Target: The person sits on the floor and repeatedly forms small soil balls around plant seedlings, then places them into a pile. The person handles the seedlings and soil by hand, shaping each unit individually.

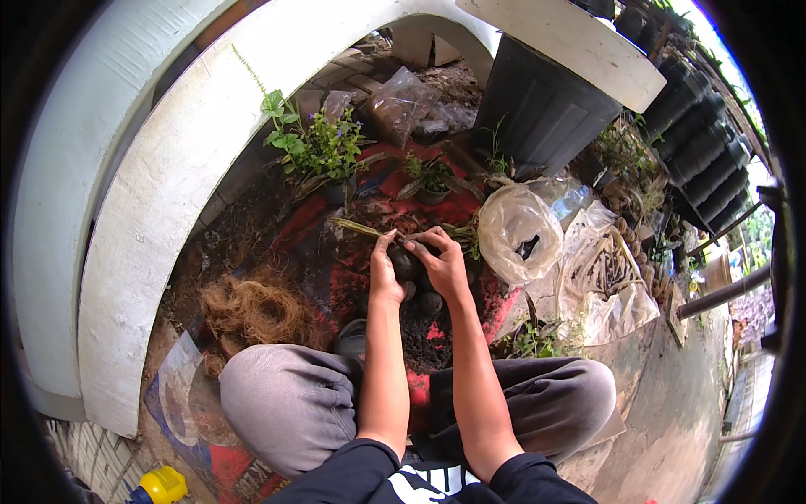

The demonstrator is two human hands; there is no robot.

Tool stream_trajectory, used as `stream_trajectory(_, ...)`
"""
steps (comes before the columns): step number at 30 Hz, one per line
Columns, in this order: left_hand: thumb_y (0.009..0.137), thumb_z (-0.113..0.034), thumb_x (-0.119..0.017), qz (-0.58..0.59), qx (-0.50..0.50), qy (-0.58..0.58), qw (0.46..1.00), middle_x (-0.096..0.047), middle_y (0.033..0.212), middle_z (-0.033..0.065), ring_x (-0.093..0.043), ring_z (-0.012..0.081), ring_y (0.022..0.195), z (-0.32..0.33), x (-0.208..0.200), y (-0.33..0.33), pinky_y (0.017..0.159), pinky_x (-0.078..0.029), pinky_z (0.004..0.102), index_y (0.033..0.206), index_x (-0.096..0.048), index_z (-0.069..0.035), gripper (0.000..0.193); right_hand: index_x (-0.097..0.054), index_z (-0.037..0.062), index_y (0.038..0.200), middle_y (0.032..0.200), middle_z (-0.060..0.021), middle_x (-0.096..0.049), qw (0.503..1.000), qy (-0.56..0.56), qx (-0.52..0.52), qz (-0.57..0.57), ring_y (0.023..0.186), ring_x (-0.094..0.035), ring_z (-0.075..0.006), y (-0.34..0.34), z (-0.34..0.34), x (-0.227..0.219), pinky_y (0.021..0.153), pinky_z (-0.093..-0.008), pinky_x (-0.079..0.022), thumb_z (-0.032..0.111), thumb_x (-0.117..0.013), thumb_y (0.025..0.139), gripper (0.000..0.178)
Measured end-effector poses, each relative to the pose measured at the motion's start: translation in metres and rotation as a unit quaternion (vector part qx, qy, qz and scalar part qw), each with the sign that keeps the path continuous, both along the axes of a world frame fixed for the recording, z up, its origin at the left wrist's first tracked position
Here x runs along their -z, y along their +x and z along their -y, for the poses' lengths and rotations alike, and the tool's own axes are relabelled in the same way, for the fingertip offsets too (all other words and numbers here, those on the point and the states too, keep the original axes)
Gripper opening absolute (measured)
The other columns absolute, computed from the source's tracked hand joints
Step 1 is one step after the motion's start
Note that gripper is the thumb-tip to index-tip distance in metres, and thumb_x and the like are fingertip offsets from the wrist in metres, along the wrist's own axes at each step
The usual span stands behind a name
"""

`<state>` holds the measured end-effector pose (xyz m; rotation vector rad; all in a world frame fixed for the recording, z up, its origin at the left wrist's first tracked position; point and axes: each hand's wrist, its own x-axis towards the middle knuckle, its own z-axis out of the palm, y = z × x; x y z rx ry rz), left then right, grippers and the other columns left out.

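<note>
Left hand (386, 273) has its grip pinched on a thin pale stalk (357, 226), which sticks out leftward past the fingertips. Right hand (442, 265) is curled in at the same spot, thumb and fingers nearly meeting; cannot tell whether that grip closes on the stalk's dark end or something else. Stalk sits between the hands, over a dark round ball (406, 264), with loose dark soil (424, 346) below. Step in hand looks like fingertip work at the stalk's end. To do it well: left steadies near the end, right does the fine work, light pressure only since the stalk looks brittle; don't squeeze the ball, it could crumble; stay low over the soil so crumbs drop there. Counts: stalk x1; dark balls x2, the second (431, 302) just below the first; brown fibre heap (256, 309) x1, well left; violet-flowered plant (326, 144) x1; small potted plant (432, 186) x1; rounded clear bag (512, 225) x1, right of the hands; clear bottle (571, 202) x1 beyond it; large dark bin (541, 105) x1; yellow object (163, 485) x1, lower left. Stacked black pots (701, 126) overlap too much to count.
</note>
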<state>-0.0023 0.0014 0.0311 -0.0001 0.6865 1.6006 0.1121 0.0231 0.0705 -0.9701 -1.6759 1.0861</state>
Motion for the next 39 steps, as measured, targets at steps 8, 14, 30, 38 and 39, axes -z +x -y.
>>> stream_trajectory(8,0.102,-0.042,-0.046,-0.179,-0.092,0.071,0.977,-0.061,0.084,0.0017,-0.055,0.0135,0.085,0.000,-0.029,0.006,0.089,-0.042,0.0307,0.087,-0.062,-0.008,0.040,-0.067,0.0037,0.090,0.089,0.0043,-0.062,0.949,-0.143,-0.036,-0.277,0.084,-0.052,-0.0051,-0.006,0.001,0.002,0.078,-0.0237,-0.043,0.014,-0.071,0.094,0.011)
stream_trajectory(14,0.103,-0.046,-0.045,-0.210,-0.097,0.035,0.972,-0.059,0.085,0.0011,-0.053,0.0128,0.084,0.003,-0.045,0.010,0.088,-0.042,0.0315,0.088,-0.061,-0.006,0.046,-0.071,0.0022,0.091,0.089,0.0028,-0.064,0.964,-0.130,-0.019,-0.232,0.085,-0.055,-0.0069,-0.002,0.001,-0.012,0.079,-0.0245,-0.043,0.012,-0.074,0.090,0.010)
stream_trajectory(30,0.097,-0.050,-0.061,-0.105,-0.017,0.065,0.992,-0.068,0.093,0.0037,-0.066,0.0163,0.088,0.018,-0.075,-0.001,0.084,-0.054,0.0337,0.092,-0.066,-0.010,0.041,-0.070,0.0009,0.093,0.092,0.0000,-0.068,0.947,-0.127,0.041,-0.291,0.083,-0.059,-0.0079,-0.020,0.015,-0.032,0.081,-0.0237,-0.047,0.014,-0.074,0.091,0.014)
stream_trajectory(38,0.091,-0.022,-0.070,-0.030,-0.012,0.089,0.996,-0.070,0.091,0.0030,-0.068,0.0150,0.085,0.020,-0.074,-0.004,0.078,-0.056,0.0329,0.098,-0.068,-0.010,0.014,-0.072,-0.0038,0.100,0.090,-0.0046,-0.072,0.965,-0.096,0.053,-0.238,0.082,-0.064,-0.0090,-0.009,0.017,-0.056,0.076,-0.0245,-0.051,0.012,-0.076,0.090,0.019)
stream_trajectory(39,0.090,-0.020,-0.071,-0.028,-0.020,0.071,0.997,-0.070,0.092,0.0032,-0.068,0.0149,0.085,0.019,-0.073,-0.004,0.078,-0.057,0.0326,0.099,-0.069,-0.010,0.013,-0.072,-0.0039,0.100,0.091,-0.0052,-0.072,0.967,-0.094,0.050,-0.230,0.083,-0.064,-0.0091,-0.008,0.017,-0.058,0.076,-0.0246,-0.051,0.012,-0.076,0.089,0.019)
